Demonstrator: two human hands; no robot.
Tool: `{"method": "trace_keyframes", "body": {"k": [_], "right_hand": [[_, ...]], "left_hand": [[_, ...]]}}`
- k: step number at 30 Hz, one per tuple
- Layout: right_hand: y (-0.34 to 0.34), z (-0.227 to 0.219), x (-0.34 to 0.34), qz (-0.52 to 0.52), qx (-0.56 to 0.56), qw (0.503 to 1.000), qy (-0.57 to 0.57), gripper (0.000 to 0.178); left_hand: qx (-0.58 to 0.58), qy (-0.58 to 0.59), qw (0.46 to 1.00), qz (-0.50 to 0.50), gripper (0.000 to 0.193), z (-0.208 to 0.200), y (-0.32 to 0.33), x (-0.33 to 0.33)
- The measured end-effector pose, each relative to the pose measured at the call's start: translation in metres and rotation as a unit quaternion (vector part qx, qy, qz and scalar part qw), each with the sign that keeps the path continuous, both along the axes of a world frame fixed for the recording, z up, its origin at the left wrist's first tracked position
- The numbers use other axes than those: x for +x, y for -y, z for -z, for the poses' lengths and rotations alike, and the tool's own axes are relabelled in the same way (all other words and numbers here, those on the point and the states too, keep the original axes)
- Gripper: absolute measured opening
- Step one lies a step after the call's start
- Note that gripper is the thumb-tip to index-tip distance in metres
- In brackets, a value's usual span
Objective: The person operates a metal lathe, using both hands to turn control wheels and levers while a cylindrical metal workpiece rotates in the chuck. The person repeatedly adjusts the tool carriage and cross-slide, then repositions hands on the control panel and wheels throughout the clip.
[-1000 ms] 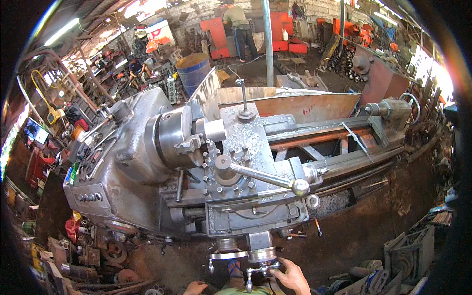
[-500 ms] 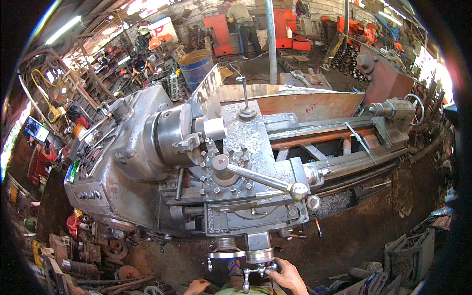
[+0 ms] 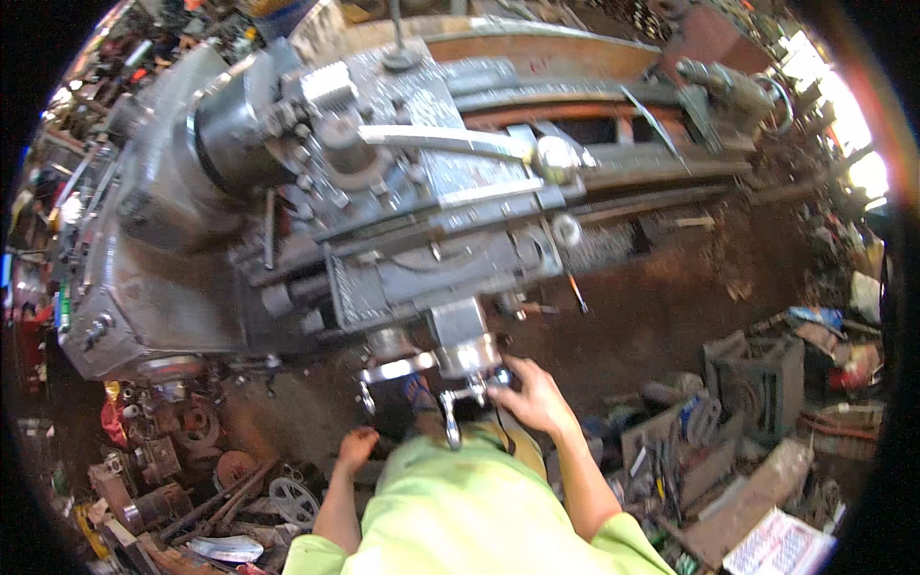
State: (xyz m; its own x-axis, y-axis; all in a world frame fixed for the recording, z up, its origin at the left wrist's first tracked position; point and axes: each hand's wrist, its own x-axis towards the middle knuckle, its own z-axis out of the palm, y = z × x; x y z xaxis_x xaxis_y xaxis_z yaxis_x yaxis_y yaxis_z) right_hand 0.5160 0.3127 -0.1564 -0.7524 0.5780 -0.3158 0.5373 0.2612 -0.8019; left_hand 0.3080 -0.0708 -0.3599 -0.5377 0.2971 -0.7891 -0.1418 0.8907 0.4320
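A large metal lathe fills the upper left and middle. My right hand (image 3: 537, 398) is closed around the right end of a shiny crank handle (image 3: 450, 422) below a round dial collar (image 3: 468, 355). The crank's other grip points down toward my body. My left hand (image 3: 357, 448) hangs low beside my shirt, touching nothing I can make out; its fingers are blurred. Left of the crank is a handwheel (image 3: 401, 367). Above, the tool post (image 3: 347, 158) carries a long lever with a ball end (image 3: 554, 158). The chuck (image 3: 235, 129) holds a bright, ridged cylindrical workpiece (image 3: 329, 86).
Metal shavings lie over the lathe's slide (image 3: 422, 96). The tailstock (image 3: 733, 91) stands at the far right end of the bed. Scrap parts, including a spoked wheel (image 3: 294, 503), crowd the floor at lower left. A box-shaped metal frame (image 3: 755, 383) and boards are at right.
My view has tilted down, so the lathe sits higher and my shirt and forearms now show. My right hand stays on the crank handle, whose position looks much the same.
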Motion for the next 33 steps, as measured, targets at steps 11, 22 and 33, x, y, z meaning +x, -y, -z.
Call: {"method": "trace_keyframes", "body": {"k": [11,22,33], "right_hand": [[0.034,-0.017,-0.004,0.087,-0.027,0.996,0.025,0.072],[0.055,-0.016,-0.012,0.093,0.071,0.993,0.015,0.069],[0.060,-0.020,-0.015,0.097,0.079,0.992,0.024,0.071]], "left_hand": [[0.036,-0.006,0.999,0.036,0.037,0.031,0.023,-0.017],[0.024,0.059,0.996,-0.058,0.031,0.052,0.044,-0.040],[0.022,0.044,0.998,-0.035,0.035,0.038,0.033,-0.049]]}}
